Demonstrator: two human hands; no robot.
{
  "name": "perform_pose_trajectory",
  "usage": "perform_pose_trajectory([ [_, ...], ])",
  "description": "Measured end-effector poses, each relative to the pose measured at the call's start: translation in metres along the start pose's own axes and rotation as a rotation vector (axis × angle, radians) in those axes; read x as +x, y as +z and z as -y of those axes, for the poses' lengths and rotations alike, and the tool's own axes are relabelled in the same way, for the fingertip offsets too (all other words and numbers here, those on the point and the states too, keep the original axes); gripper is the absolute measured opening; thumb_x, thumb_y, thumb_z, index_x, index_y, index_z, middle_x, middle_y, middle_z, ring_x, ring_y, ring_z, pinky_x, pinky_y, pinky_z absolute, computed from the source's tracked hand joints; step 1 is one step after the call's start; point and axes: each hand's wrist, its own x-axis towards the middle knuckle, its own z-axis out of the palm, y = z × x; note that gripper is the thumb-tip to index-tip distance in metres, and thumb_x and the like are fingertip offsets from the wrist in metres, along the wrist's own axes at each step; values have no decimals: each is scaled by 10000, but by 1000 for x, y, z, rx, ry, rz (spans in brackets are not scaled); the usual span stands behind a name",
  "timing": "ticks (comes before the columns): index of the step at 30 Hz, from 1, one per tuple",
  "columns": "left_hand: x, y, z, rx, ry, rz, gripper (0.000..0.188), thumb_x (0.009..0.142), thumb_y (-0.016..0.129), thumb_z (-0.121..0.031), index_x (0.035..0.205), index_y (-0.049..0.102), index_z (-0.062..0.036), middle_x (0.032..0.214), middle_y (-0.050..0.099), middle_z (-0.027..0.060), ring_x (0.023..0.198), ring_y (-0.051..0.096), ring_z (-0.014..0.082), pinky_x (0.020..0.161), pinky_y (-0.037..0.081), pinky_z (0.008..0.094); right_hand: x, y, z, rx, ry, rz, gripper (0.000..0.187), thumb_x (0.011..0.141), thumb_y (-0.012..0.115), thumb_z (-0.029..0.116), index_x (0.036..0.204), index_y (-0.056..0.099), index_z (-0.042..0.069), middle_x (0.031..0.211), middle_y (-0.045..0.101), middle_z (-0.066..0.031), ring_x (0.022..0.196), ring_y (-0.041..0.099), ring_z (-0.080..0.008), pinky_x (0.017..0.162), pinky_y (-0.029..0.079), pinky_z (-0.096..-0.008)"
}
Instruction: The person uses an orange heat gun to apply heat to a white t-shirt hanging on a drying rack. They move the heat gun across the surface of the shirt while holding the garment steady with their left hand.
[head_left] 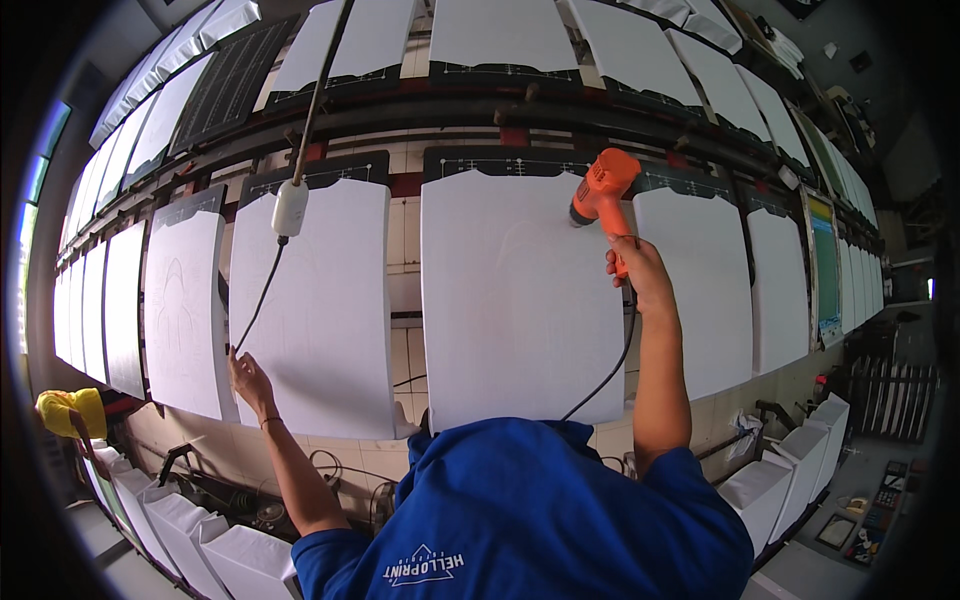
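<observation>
Gripping heat gun (603,190) in closed right hand (637,272), upper centre, aiming at white panel (520,300); left hand (246,372) pinching cord (258,300) at left. Risking scorching by lingering, or snagging that cord.

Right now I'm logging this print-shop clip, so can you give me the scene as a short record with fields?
setting: rows of white garments stretched on flat boards around a carousel frame
right hand: grips an orange heat gun, nozzle toward the middle white garment
left hand: fingers on the lower left edge of the neighbouring white garment, holding a black cable
hanging item: white plug block on that cable
clothing: blue shirt
lower left: yellow cloth
</observation>
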Motion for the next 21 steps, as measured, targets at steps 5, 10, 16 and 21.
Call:
perform_pose_trajectory([
  [5, 3, -9, -50, -48, 99, -85, 344, 970, 504, -177, 1287, 531, -46, 1038, 656, 160, 886, 646, 254, 754, 520, 356, 0, -17, -3, 51, 27, -20, 311, 849, 655, 339, 902, 578, 43, 720, 545, -5, 629, 549, -95, 489, 419, -228],
  [10, 12, -50, -157, -407, 161, -110, 277, 980, 477, -154, 1199, 572, -13, 1030, 650, 140, 917, 640, 226, 781, 527, 333, 0, -12, -13, -12, -64, -50, 314, 850, 661, 346, 895, 584, 45, 721, 549, -3, 626, 542, -94, 491, 417, -233],
  [16, -22, -168, -280, -509, 769, -175, 284, 985, 441, -149, 1129, 580, 52, 1127, 604, 168, 983, 625, 260, 825, 533, 362, -15, -12, -3, 45, 16, 24, 315, 861, 654, 336, 921, 572, 38, 730, 548, -8, 628, 541, -92, 491, 416, -228],
  [21, -65, -232, -366, -1159, 1282, -212, 276, 939, 529, -229, 1056, 610, 7, 1067, 616, 169, 887, 628, 292, 746, 529, 359, -28, -4, -6, 53, 60, 61, 300, 877, 647, 326, 922, 555, 44, 727, 546, -11, 616, 536, -83, 477, 414, -218],
])
